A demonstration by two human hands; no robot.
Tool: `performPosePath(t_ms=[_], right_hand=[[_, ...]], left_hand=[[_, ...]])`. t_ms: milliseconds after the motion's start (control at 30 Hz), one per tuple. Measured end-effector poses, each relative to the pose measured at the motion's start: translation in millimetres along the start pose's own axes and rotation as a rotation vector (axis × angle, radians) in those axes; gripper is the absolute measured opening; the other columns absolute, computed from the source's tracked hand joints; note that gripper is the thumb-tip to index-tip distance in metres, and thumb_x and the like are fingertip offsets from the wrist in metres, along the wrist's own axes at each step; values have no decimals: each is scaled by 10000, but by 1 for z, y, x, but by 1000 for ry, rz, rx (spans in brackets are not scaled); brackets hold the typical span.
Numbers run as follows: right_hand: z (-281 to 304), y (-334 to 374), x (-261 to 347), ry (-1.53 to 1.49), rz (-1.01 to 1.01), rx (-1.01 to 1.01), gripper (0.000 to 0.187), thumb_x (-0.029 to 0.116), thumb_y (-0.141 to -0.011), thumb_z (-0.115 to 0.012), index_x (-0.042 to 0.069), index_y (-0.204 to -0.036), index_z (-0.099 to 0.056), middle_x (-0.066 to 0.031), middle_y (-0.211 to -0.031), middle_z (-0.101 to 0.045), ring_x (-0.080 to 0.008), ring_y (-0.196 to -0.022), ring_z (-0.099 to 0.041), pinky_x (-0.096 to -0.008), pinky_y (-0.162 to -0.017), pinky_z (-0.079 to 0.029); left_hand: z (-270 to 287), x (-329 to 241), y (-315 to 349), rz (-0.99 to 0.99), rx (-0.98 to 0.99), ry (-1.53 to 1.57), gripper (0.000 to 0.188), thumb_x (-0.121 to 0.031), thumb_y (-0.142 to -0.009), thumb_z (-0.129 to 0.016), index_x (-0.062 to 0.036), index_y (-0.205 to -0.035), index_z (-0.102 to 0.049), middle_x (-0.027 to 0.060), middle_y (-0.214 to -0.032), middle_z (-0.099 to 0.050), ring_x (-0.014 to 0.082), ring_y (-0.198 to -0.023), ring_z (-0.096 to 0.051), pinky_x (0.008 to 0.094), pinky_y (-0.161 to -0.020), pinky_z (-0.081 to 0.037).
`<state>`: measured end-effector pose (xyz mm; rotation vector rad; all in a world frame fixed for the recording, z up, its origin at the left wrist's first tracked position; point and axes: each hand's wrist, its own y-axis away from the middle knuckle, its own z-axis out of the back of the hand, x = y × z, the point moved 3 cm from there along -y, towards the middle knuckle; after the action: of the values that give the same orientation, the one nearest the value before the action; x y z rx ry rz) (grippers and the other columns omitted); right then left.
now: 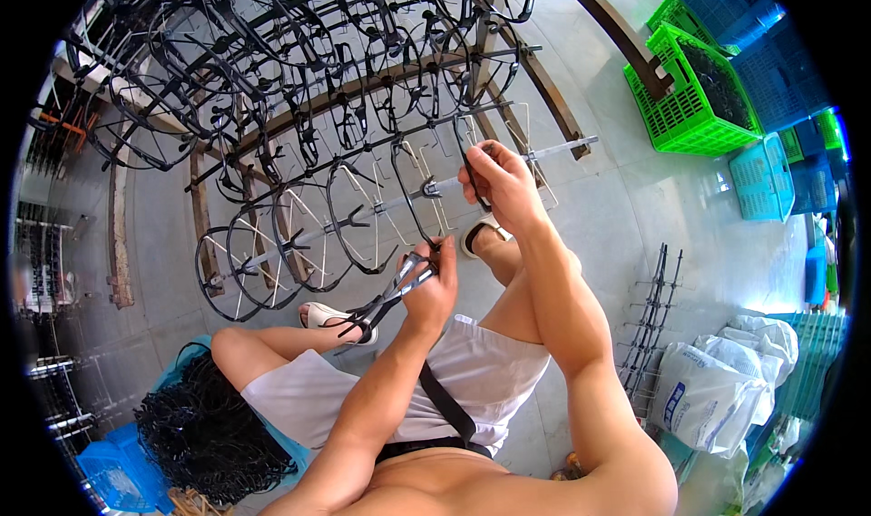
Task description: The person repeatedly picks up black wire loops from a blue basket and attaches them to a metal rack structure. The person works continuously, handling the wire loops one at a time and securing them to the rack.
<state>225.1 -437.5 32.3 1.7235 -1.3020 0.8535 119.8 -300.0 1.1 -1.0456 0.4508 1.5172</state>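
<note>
My right hand (501, 187) is closed in a pinch on a thin black curved band (461, 148) beside the wire prongs of a metal rack bar (535, 156). Lower and to the left, my left hand (432, 285) is closed around a bunch of glossy black bands (386, 300), whose loose ends stick out to the left. Several black bands (337, 209) hang as open loops along the rack bar, left of my right hand. One looped band (406, 194) reaches down close to the fingers of my left hand. What exactly the bands are, I cannot tell.
More black bands fill the upper rack rows (299, 71) on a rusty frame (553, 89). A heap of black bands (213, 430) lies by my left knee. Green crates (676, 117), a light-blue basket (762, 180), bare rack rods (651, 312) and white bags (717, 393) stand at the right.
</note>
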Motion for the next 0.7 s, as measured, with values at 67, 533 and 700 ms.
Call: performPosePath(t_ms=[67, 533, 700], right_hand=[[1, 1, 0, 44, 10, 10, 192, 214, -930, -574, 29, -921, -522, -74, -752, -614, -124, -592, -556, -254, -551, -450], [10, 37, 16, 351, -131, 5, 224, 196, -895, -589, -21, -941, -565, -114, -865, -675, -173, -782, -671, -272, -713, -530], [11, 37, 19, 349, -145, -27, 244, 215, -896, -586, -22, -953, -576, -122, -856, -676, -180, -774, -675, -275, -706, -533]], left_hand=[[0, 1, -1, -68, -27, -25, 224, -216, -883, -640, -15, -789, -606, 74, -563, -586, 211, -501, -546, 322, -500, -422], [0, -3, -10, -135, -104, -14, 269, -226, -911, -607, 9, -782, -590, 98, -566, -567, 224, -481, -539, 325, -470, -412], [0, -3, -11, -93, -67, -5, 271, -237, -907, -615, 7, -792, -592, 99, -582, -572, 218, -494, -546, 320, -475, -414]])
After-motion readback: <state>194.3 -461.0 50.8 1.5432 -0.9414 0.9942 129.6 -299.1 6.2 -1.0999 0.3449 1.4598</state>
